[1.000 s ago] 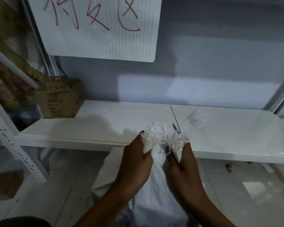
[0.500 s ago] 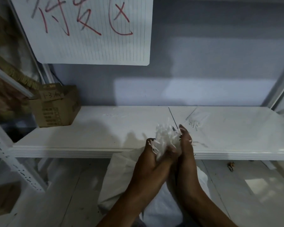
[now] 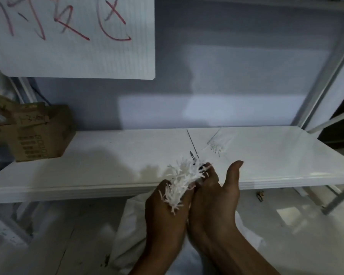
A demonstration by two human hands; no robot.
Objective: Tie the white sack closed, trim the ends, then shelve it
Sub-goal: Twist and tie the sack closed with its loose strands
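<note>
The white woven sack point(image 3: 131, 239) stands on the floor in front of the low white shelf point(image 3: 87, 171). Its frayed mouth point(image 3: 184, 177) is gathered into one bunch at the shelf's front edge. My left hand point(image 3: 163, 211) grips the neck just below the fringe. My right hand point(image 3: 213, 195) is pressed against it from the right, fingers curled onto the fringe and thumb sticking up. A thin dark strip point(image 3: 191, 140) lies on the shelf behind the bunch, with a small dark pointed tip point(image 3: 191, 154) beside it.
A cardboard box point(image 3: 38, 135) sits on the shelf's left end, and a small clear packet point(image 3: 216, 147) lies mid-shelf. A white board with red writing point(image 3: 77, 36) hangs above. Metal uprights point(image 3: 334, 72) frame the right side. A small brown object point(image 3: 260, 195) lies on the floor.
A second ago each hand held its own tuft of the sack's mouth. The hands came together and the two tufts are now one bunch in my left hand.
</note>
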